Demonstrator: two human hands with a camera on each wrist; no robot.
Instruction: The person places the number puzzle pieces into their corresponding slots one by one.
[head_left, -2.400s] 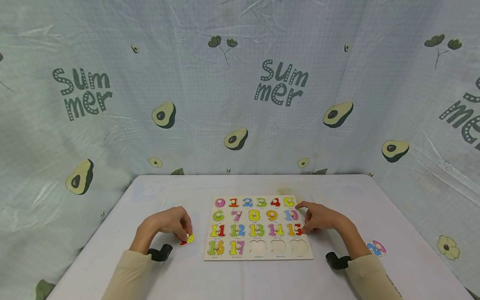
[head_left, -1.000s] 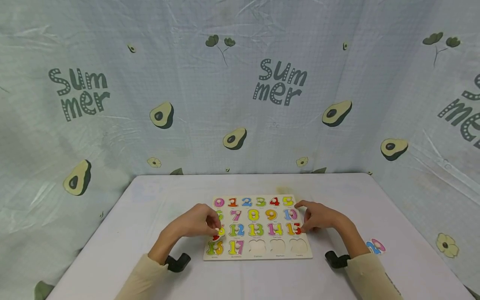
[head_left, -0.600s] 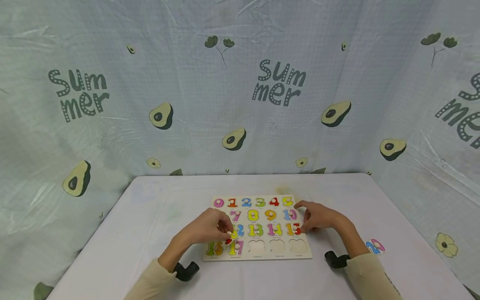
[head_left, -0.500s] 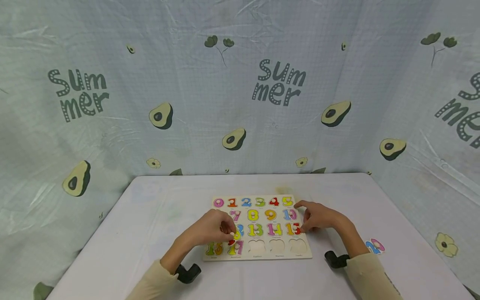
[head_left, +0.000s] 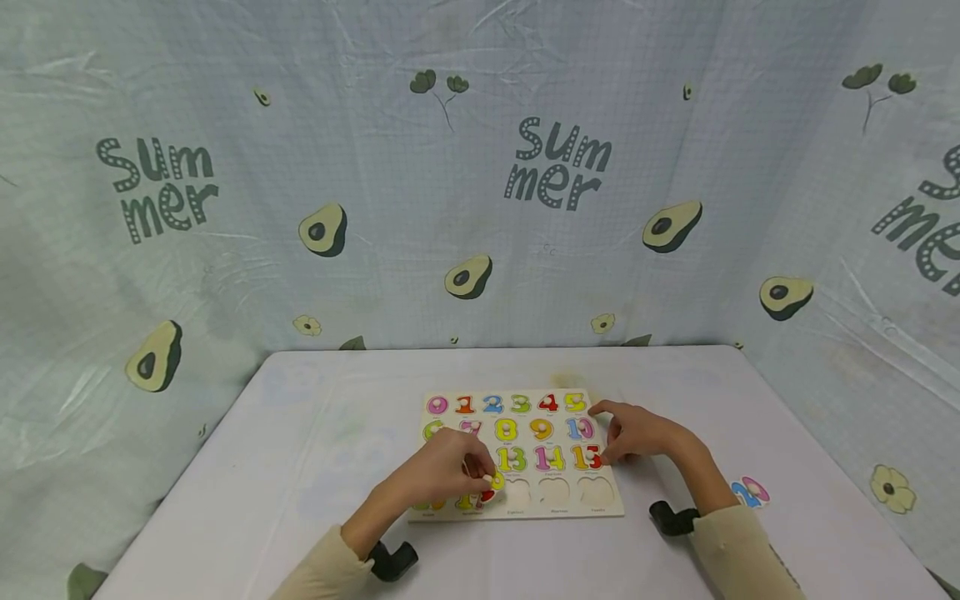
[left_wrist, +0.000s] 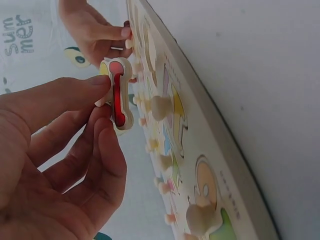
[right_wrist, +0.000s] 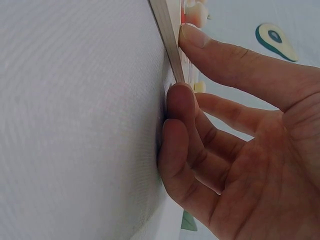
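Observation:
My left hand [head_left: 447,463] pinches a red-and-yellow number puzzle piece [left_wrist: 119,95] between thumb and fingers. The piece is raised over the bottom row of the wooden number puzzle board [head_left: 536,514], just left of three cut-out recesses; its yellow digit is partly hidden. Knobbed number pieces fill the upper rows, some of them covered by the left hand in the head view. At the board's right edge, my right hand [head_left: 637,432] holds on beside the 15 piece [head_left: 587,457]. In the right wrist view its thumb lies on the top face, with curled fingers against the edge.
A blue-and-pink 20 puzzle piece [head_left: 750,492] lies on the white table [head_left: 337,417], near the right forearm. Behind the table hangs a pale curtain [head_left: 390,167] printed with avocados and lettering.
My left hand picked up the red-and-yellow puzzle piece from the table left of the board and carried it rightward over the board to the bottom row. The right hand has stayed put.

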